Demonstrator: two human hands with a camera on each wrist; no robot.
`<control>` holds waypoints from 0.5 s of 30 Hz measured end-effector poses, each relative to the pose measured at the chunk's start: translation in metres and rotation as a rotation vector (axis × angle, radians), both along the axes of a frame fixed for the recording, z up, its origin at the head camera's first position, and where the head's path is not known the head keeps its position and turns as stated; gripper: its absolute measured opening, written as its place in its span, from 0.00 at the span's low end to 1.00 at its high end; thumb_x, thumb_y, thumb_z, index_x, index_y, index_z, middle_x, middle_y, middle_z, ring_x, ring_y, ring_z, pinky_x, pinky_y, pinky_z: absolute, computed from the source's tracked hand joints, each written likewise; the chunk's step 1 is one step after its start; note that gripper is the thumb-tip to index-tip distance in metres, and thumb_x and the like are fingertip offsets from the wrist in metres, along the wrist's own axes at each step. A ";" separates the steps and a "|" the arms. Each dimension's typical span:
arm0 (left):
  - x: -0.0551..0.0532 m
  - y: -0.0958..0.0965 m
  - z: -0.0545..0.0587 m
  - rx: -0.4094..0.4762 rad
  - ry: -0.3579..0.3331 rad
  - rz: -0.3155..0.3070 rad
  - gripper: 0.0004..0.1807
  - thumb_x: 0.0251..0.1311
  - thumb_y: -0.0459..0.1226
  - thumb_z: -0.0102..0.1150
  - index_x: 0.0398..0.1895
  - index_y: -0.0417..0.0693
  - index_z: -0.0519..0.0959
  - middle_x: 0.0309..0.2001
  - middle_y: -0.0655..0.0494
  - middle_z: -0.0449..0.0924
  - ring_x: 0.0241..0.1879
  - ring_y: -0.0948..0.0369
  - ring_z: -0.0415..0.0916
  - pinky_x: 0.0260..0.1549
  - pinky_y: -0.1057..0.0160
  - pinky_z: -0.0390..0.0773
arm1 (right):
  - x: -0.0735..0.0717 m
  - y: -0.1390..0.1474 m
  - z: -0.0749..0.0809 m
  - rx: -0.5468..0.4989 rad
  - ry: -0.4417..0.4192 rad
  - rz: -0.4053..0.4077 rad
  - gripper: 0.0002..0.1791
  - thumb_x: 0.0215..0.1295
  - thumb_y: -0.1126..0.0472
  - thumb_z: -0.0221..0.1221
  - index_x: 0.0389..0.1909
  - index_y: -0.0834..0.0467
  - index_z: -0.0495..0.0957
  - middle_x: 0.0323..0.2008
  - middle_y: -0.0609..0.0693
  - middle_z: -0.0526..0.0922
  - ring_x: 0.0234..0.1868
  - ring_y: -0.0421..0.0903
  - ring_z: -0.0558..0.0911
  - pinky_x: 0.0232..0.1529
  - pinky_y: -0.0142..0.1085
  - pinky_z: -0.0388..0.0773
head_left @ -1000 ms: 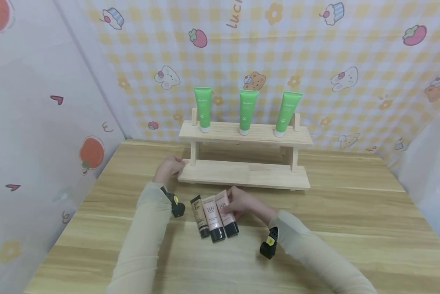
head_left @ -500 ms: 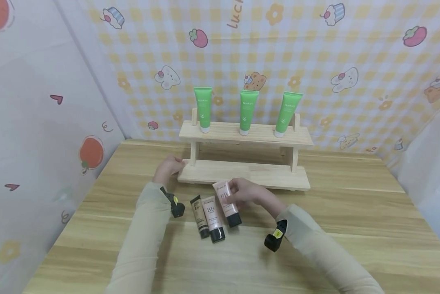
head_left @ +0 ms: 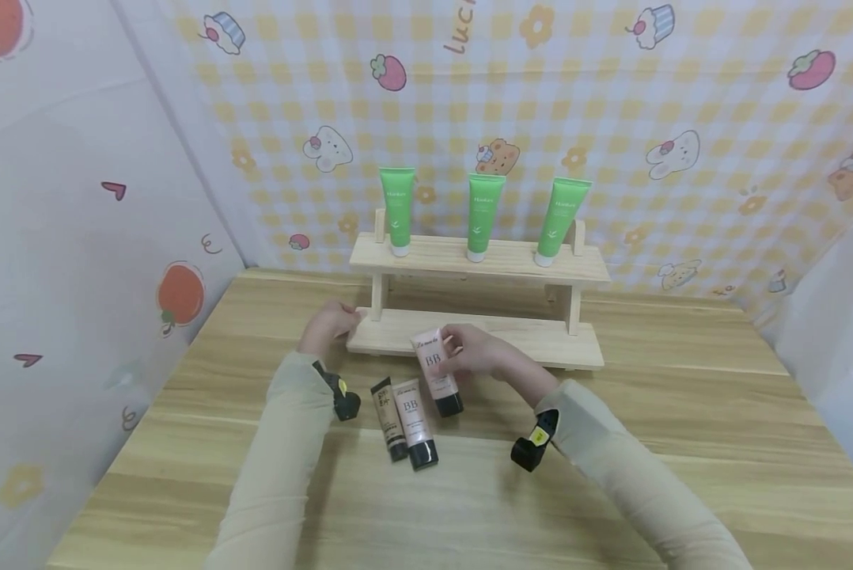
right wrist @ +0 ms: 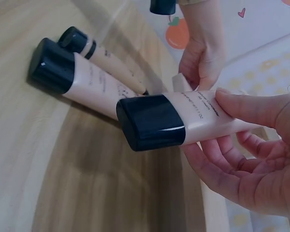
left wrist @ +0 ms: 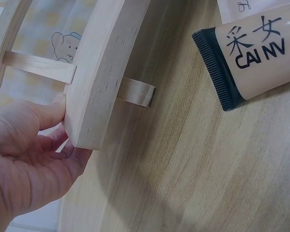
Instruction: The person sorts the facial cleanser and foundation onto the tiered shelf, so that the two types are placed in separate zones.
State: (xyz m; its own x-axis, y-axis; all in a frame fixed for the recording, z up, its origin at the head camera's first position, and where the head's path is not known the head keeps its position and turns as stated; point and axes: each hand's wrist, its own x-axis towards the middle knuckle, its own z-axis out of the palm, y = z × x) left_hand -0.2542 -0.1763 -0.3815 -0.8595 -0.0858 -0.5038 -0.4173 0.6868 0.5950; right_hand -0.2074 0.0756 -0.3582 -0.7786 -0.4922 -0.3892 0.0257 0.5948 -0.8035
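Observation:
My right hand pinches a pink BB cream tube with a black cap, raised off the table in front of the lower shelf. The left hand grips the left end of the wooden rack's lower board, thumb on top and fingers beneath. On the table below, a second pink BB cream tube lies beside a slimmer beige CAI NV tube, both cap toward me. Three green tubes stand on their white caps along the rack's upper shelf.
The two-step wooden rack stands near the back of the wood-grain table. Behind it hangs a yellow checked cloth; a white printed cloth covers the left side.
My right hand has lifted the right-hand BB cream tube from beside the other two and moved it toward the rack. The left hand stays at the board's end.

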 end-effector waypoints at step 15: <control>0.000 0.001 0.000 0.006 0.001 0.009 0.27 0.67 0.45 0.42 0.62 0.36 0.61 0.64 0.37 0.60 0.64 0.43 0.57 0.65 0.49 0.57 | -0.017 -0.018 0.013 -0.144 -0.016 -0.115 0.20 0.52 0.68 0.64 0.45 0.62 0.68 0.41 0.56 0.76 0.42 0.49 0.79 0.36 0.35 0.81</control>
State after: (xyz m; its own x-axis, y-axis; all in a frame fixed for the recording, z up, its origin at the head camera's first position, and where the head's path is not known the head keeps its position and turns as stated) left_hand -0.2544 -0.1758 -0.3811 -0.8590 -0.0909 -0.5038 -0.4234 0.6793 0.5994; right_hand -0.2246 0.0572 -0.3453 -0.8271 -0.4521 -0.3340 0.1002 0.4660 -0.8791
